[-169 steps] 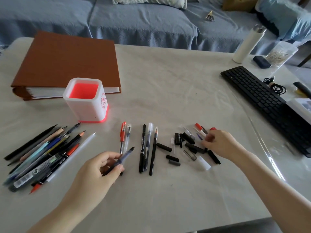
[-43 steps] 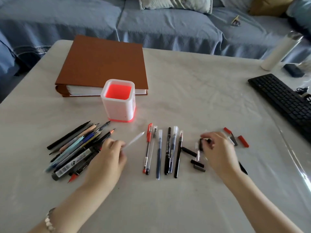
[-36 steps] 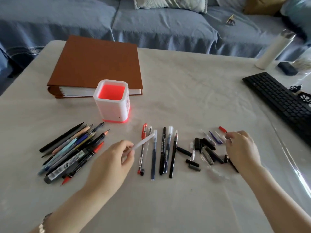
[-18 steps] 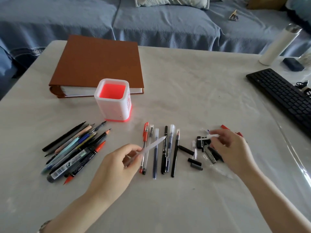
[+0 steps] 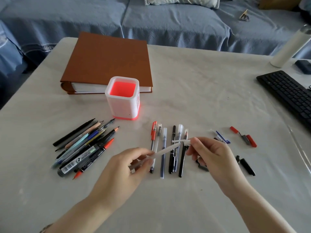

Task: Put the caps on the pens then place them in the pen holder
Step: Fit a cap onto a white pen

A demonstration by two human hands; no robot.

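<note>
While the left hand [image 5: 127, 167] pinches a white pen [image 5: 161, 153] near its back end between thumb and fingers, the right hand [image 5: 212, 157] grips a white cap [image 5: 182, 141] in its fingertips. The cap is just beside the pen's raised tip; whether the two touch cannot be told. Both hands hover above the table [image 5: 202, 91], nearer the person than the pen holder [image 5: 123, 101] and a little to its right.

Beneath them, a row of capped pens [image 5: 163, 165] lies side by side on the cloth in front of the holder. Further right of the holder than this row lie scattered loose caps, among them two red caps [image 5: 251, 141] and a black cap [image 5: 248, 167]. A pile of uncapped pens [image 5: 87, 148] and pencils lies in front of the holder to its left, tips pointing roughly towards it.

The holder, white outside and glowing red inside, stands upright with nothing seen inside it. A brown binder [image 5: 107, 61] lies flat just behind it. Well off to the holder's right is a black keyboard [image 5: 286, 93], with a white bottle [image 5: 291, 47] beyond that. A blue sofa [image 5: 168, 22] runs behind the table.
</note>
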